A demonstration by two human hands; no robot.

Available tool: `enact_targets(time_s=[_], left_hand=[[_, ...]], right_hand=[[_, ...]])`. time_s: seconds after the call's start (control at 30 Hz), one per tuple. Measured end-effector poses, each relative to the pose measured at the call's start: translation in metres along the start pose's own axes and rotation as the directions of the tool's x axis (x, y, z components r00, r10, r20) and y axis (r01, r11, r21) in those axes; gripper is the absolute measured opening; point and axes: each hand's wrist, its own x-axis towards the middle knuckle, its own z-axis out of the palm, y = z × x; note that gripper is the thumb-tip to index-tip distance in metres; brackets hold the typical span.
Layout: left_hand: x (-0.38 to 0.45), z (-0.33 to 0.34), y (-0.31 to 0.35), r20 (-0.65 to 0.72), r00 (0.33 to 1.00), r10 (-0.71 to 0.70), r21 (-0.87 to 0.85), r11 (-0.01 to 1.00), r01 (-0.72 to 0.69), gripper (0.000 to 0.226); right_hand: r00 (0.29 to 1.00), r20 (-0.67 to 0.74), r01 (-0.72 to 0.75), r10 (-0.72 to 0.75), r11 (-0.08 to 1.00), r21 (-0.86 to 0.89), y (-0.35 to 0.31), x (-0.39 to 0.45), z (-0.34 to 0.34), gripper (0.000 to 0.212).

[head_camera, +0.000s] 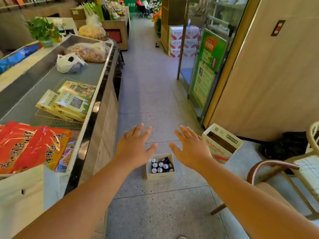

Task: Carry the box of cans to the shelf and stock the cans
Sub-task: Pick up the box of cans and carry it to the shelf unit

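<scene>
Your left hand [133, 149] and right hand [191, 149] reached forward, fingers spread, holding nothing. Below them the white box [160, 175] of dark cans [160, 165] sat on the speckled floor [155, 204], near the bench [96, 107] base, an empty carton [219, 150] beyond.

The scene is brightly and evenly lit, with soft daylight falling on the speckled floor [151, 94] from the glass door [203, 54] on the right. Shadows are faint. Glare streaks the red packets [32, 145] at near left and the dark shiny edge of the counter [96, 107]. The wide lens bends straight lines near the edges, so the counter and the wall panel [269, 75] lean outward. The far end of the aisle is soft and blurred, and the near left corner is smeared.
</scene>
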Motion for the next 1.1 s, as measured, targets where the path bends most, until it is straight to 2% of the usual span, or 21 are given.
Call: enact_targets(time_s=[0.37,0.53,0.83,1.1], left_hand=[[0.122,0.014,0.003,-0.018,0.996,-0.088,0.007,0.996,0.088,0.074],[0.186,0.023,-0.038,0.014,0.994,-0.110,0.007,0.994,0.110,0.073],[0.304,0.047,-0.119,0.051,0.997,-0.063,0.009,0.998,0.063,0.074],[0.379,0.101,-0.152,0.094,0.990,-0.106,0.000,0.994,0.106,0.075]], right_hand=[[0.998,0.049,0.047,-0.044,0.997,-0.053,0.071,0.125,-0.012,0.071],[0.997,0.072,0.012,-0.009,0.999,-0.033,0.072,0.194,0.001,0.070],[0.996,0.067,-0.052,0.055,0.998,-0.039,0.056,0.319,0.026,0.070],[0.988,0.119,-0.098,0.097,0.995,0.005,0.074,0.399,0.061,0.069]])
